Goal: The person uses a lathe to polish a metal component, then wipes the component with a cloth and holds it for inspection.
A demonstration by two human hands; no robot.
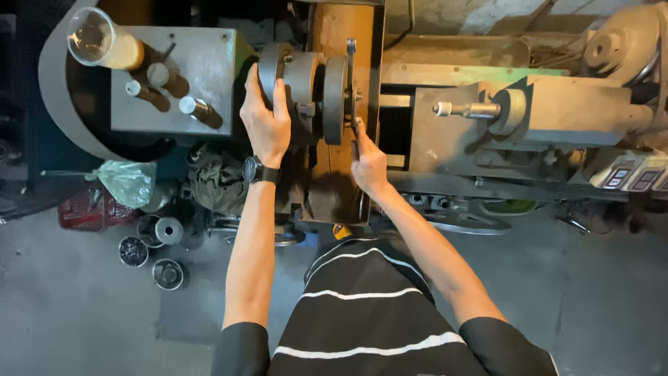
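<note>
Head view, looking straight down at a lathe. The chuck (296,73), a grey steel cylinder, sits at the top centre of the frame, mounted beside the grey headstock box (177,76). Just to its right is a round grey disc (335,99), and against that disc stands a thin metal wrench (353,83), upright across the disc's face.

Your left hand (266,118) is wrapped over the chuck body, fingers curled around its far edge and palm pressed on the near side. A black wristwatch (254,169) sits on that wrist. Your right hand (367,161) is closed around the lower end of the wrench, just below the disc.

Further right, the tailstock (543,111) points its steel spindle (466,110) toward the disc, well apart from it.

On the headstock box: three short metal-capped handles (163,90) and a clear plastic cup (97,42) at the corner.

Below the machine, on the floor: a green plastic bag (129,181), a crumpled dark rag (219,182), a red basket (87,209), and several small round tins (153,251).
</note>
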